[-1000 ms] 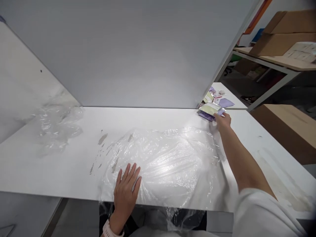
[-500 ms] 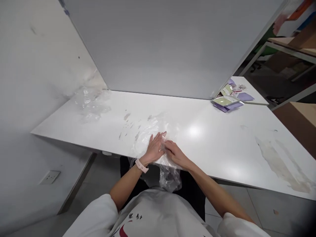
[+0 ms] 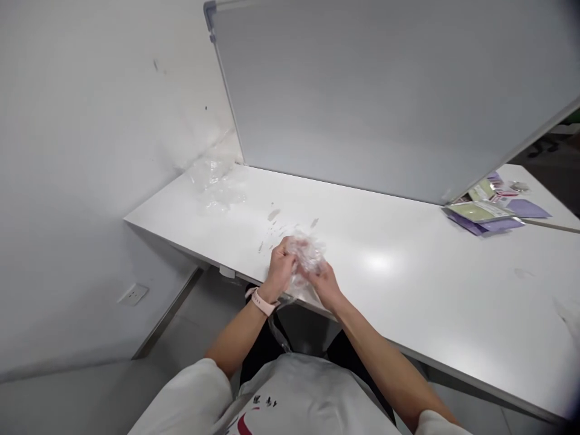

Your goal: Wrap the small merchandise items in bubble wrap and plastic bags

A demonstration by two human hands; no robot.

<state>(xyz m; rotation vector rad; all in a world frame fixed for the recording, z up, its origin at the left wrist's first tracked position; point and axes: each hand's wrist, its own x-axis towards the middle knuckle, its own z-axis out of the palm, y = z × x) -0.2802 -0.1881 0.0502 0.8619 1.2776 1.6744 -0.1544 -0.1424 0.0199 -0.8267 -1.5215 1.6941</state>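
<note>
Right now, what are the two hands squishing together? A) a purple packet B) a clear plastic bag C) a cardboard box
B: both the left hand and the right hand bunch up the clear plastic bag at the table edge.

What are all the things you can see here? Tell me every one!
clear plastic bag: one, see-through, bunched up between both hands at the near edge of the table
crumpled plastic: one heap, see-through, far left corner of the table by the wall
packets: a small pile, purple and pale green, far right of the table beside the board
table: one, white, with some scuffed marks
board: one, large, grey-white, standing along the back of the table
wall socket: one, white, low on the left wall
left hand: gripping the bag; pink watch on the wrist
right hand: gripping the bag
</note>
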